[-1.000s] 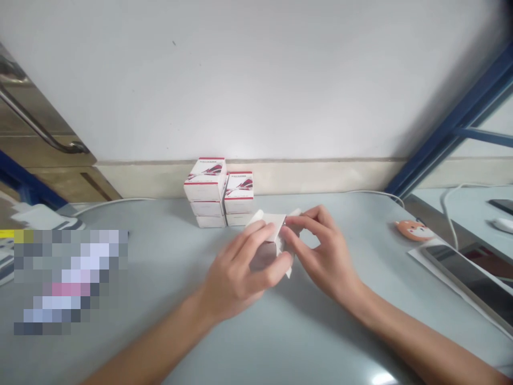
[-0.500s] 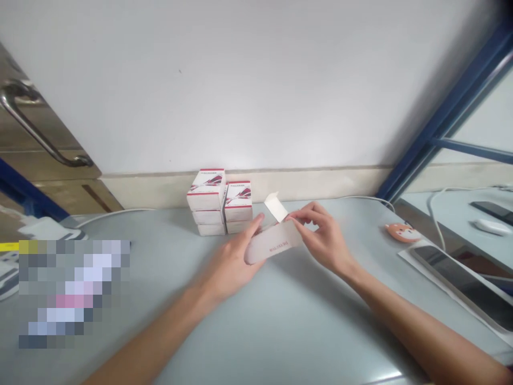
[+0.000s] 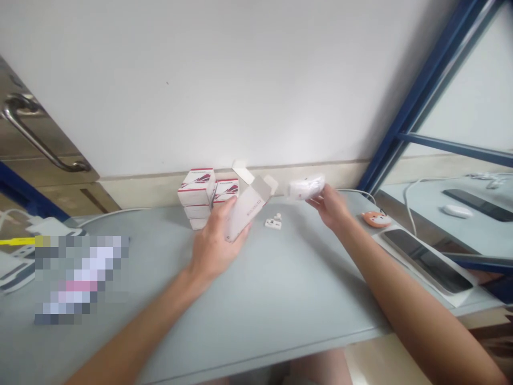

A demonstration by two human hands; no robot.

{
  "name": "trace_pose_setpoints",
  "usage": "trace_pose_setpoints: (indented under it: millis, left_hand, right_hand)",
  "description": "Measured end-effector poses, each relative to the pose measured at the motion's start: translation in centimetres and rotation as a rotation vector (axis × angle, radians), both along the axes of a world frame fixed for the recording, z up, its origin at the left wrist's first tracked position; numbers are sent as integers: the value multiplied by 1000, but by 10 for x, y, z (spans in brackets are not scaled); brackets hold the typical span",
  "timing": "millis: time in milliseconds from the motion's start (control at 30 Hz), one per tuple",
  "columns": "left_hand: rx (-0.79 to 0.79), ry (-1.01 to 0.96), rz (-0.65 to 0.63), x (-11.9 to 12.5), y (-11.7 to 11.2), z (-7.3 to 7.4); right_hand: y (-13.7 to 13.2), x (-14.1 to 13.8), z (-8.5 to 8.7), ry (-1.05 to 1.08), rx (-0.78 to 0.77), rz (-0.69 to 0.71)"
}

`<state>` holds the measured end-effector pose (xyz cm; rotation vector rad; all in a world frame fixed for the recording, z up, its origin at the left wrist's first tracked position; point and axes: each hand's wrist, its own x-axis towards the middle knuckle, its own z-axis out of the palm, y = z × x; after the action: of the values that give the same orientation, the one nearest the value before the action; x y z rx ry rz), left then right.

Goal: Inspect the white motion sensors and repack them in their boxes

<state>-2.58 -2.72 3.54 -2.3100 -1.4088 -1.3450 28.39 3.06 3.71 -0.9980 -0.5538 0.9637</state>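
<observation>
My left hand [image 3: 218,240] grips a white cardboard box [image 3: 245,211], tilted up to the right with its end flaps spread. Faint red lettering runs along its side. Away to the right, my right hand [image 3: 331,207] holds a white item in clear plastic wrap [image 3: 306,187]; what exactly is inside cannot be made out. Between the two hands, small white plastic parts [image 3: 273,223] lie on the table. Just behind my left hand stand stacked white boxes [image 3: 196,195] with red edges and a dark red pattern on top, partly hidden by the hand and the held box.
A phone [image 3: 427,259] lies on white paper at the right, near an orange animal-faced pouch [image 3: 377,218]. A mirror [image 3: 460,160] in a blue frame leans there. Chargers and cables [image 3: 44,232] and a blurred-out item [image 3: 86,280] occupy the left of the grey table [image 3: 240,321].
The wrapped white item is now out in my right hand, which has moved right, away from the box. The left hand has tilted the box more steeply. Small white parts now show on the table.
</observation>
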Motion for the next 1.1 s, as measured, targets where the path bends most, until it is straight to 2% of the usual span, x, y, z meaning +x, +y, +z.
trace_pose_setpoints:
  millis: [100,167,233,300,467,567,667,733,800,867,933,967,1033,1100]
  left_hand:
    - [27,128,-21,17,11,16]
    - [-63,180,-46,32,26,24]
    - [-196,219,-131,46,42,27]
    - [-272,250,-180,59,56,25]
    - [-284,411,-148,79,81,11]
    - [-299,445,-157,85,89,7]
    - [-272,431,-130,88,88,10]
    - [-239,325,-185,87,77,13]
    - [-294,2,-366,85,59,13]
    - [-572,-422,-513,79,37,8]
    - [-916,-679,-642,69,17,0]
    - [-1031,-769,-678,63,9,-5]
    - [-1147,-936,-706,49,1,-16]
    - [-1207,-1055,-737,37,0,-24]
  right_hand:
    - [5,7,-6,60,-45,-34]
    - [8,12,-8,95,-59,-72]
    - [10,17,-8,120,-59,-114]
    - [13,22,-9,134,-53,-147]
    - [17,23,-13,137,-45,-144]
    - [16,17,-14,118,-46,-121]
    - [13,11,-11,84,-48,-104]
    - [9,5,-8,56,-52,-88]
    - [3,-4,-6,26,-60,-52]
    - [-6,-19,-5,-2,-68,13]
    - [-17,-37,-2,-26,-74,98]
    - [-24,-47,0,-45,-74,148]
    - [-37,-64,5,-168,-61,280]
    - [-49,-74,11,-446,15,414]
